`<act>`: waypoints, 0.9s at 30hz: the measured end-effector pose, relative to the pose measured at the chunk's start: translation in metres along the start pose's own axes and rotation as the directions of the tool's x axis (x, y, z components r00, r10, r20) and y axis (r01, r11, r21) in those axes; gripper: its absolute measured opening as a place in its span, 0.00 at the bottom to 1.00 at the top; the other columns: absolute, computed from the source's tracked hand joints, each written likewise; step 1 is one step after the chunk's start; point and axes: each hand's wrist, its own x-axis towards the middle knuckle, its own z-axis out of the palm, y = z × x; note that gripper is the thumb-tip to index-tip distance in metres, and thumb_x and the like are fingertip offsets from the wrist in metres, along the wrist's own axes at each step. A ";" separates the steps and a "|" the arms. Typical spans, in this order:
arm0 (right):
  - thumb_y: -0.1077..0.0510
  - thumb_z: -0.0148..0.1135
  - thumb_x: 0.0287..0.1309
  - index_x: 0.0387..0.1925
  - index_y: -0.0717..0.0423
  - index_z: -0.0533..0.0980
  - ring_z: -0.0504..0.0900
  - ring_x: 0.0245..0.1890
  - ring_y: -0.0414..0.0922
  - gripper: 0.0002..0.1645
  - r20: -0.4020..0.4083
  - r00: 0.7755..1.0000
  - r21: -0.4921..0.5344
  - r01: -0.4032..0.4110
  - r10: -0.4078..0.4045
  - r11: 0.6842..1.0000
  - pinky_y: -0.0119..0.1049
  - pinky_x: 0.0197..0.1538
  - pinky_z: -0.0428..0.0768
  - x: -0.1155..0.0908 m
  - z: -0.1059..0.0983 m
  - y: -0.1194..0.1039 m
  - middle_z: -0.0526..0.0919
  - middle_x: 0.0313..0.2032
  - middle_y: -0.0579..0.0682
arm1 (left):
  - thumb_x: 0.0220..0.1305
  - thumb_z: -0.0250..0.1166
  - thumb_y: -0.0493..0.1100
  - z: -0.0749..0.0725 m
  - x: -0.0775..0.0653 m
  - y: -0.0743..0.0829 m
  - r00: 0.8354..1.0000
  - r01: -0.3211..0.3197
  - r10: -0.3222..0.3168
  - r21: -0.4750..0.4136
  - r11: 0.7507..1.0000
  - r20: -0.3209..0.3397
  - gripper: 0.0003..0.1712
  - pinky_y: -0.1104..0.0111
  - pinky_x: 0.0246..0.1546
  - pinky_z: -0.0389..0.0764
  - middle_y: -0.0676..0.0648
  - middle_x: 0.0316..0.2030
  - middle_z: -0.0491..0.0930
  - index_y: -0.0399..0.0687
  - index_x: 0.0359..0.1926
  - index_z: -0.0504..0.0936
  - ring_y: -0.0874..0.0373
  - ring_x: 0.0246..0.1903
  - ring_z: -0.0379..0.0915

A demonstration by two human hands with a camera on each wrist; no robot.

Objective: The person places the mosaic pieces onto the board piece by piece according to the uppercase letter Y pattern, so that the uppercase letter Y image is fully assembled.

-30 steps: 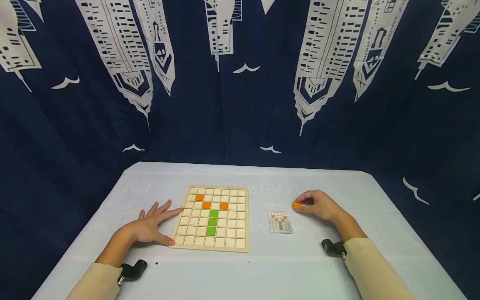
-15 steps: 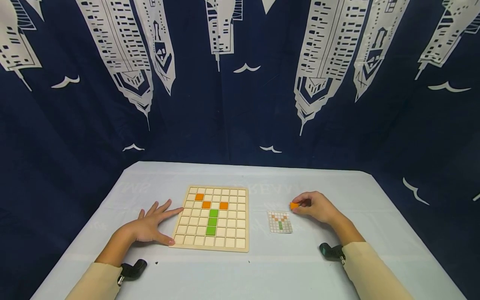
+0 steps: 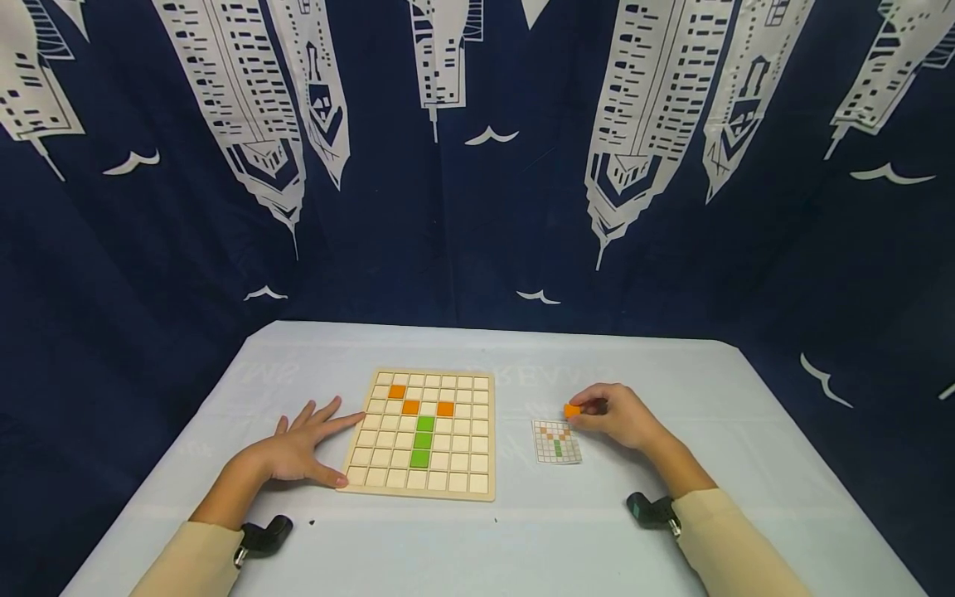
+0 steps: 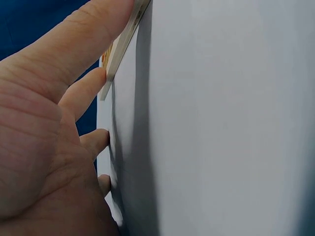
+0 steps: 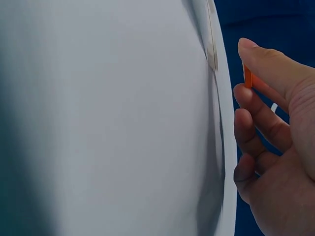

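Observation:
A square wooden grid board (image 3: pixel 457 482) lies left of the table's middle. Set in its cells are three orange tiles, one of them an orange tile (image 3: pixel 445 409) right of the others, above a column of green tiles (image 3: pixel 423 441). My left hand (image 3: pixel 297 452) rests with spread fingers at the board's left side, its thumb and index fingertip touching the edge. Between thumb and fingers, my right hand (image 3: pixel 622 416) pinches another orange tile (image 3: pixel 571 410), just above a pattern card. In the right wrist view the orange tile (image 5: pixel 248 77) shows edge-on.
The small pattern card (image 3: pixel 556 442), printed with an orange and green figure, lies right of the board. A white cloth (image 3: pixel 418 547) covers the table. A dark blue curtain (image 3: pixel 448 232) with white buildings hangs behind. Black wrist cameras (image 3: pixel 266 536) sit on both forearms.
My right hand has moved left with the orange tile, from the right of the pattern card to its upper right corner. My left hand and the board have stayed in place.

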 end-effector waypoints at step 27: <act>0.55 0.82 0.47 0.40 0.53 0.88 0.80 0.31 0.39 0.16 -0.040 0.996 0.068 0.083 -0.080 0.994 0.28 0.34 0.81 0.007 0.031 -0.031 0.88 0.33 0.45 | 0.40 0.83 0.62 0.000 -0.001 -0.001 1.000 -0.011 0.011 -0.013 1.000 0.005 0.65 0.21 0.65 0.26 0.31 0.81 0.39 0.60 0.79 0.61 0.20 0.77 0.24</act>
